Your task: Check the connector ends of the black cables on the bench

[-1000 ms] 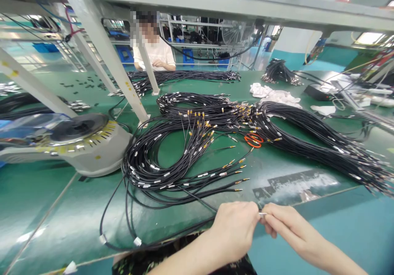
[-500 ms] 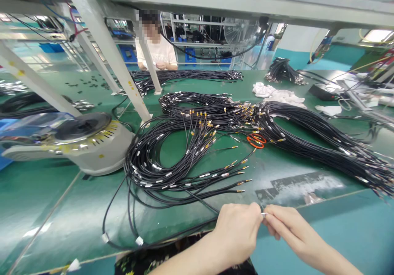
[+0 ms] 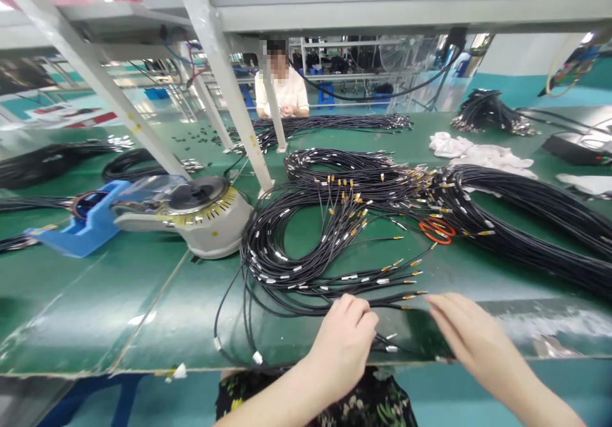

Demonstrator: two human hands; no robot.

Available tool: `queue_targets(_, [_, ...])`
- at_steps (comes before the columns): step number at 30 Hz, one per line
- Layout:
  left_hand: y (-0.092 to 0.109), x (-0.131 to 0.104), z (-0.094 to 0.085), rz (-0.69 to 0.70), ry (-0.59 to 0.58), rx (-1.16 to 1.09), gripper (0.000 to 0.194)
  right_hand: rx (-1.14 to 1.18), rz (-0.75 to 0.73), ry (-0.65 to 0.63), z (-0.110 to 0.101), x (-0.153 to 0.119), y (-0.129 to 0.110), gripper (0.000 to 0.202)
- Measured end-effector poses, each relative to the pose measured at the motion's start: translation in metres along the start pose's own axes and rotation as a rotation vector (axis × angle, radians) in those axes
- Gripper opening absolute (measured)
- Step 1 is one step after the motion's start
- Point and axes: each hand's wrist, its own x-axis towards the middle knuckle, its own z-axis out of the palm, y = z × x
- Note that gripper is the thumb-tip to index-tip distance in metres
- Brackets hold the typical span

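My left hand (image 3: 345, 334) is curled, palm down, over black cables (image 3: 380, 344) at the table's front edge, and their white-tagged ends stick out to its right. The fingertips are mostly hidden behind the hand. To the right, my right hand (image 3: 471, 328) has its fingers stretched out beside the yellow-banded tip of a cable (image 3: 412, 296); whether they touch is unclear. Beyond both hands lies a large looped bundle of black cables (image 3: 268, 267) with white labels and yellow-banded ends.
An orange ring coil (image 3: 437, 231) lies right of the loop, near a long cable bundle (image 3: 540, 242). At left stand a round grey tape dispenser (image 3: 215, 229) and a blue tape holder (image 3: 90, 226). Shelf posts (image 3: 229, 76) rise from the table. A person (image 3: 282, 92) sits across.
My hands, earlier together around a small pale cable end, have separated. The left has moved left over the cables; the right has opened near the cable tips. The view has shifted left.
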Motion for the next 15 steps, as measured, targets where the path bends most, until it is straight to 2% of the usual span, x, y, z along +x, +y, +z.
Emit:
queue_targets(4, [-0.018,-0.001,-0.009,-0.052,0.110,-0.004,0.016,0.034,-0.091,-0.054,0.015,0.054,-0.032,0.021])
queue_targets(8, [-0.041,-0.005,-0.027,-0.163,0.190,0.044,0.014,-0.064,-0.134,-0.228,0.019,0.088,-0.036,0.021])
queue_targets(12, [-0.066,-0.024,-0.044,-0.233,0.268,0.020,0.015,-0.010,-0.162,-0.235,0.005,0.084,-0.035,0.021])
queue_targets(15, [-0.071,-0.036,-0.052,-0.192,0.257,-0.043,0.017,0.102,-0.199,-0.313,-0.007,0.064,-0.051,0.018])
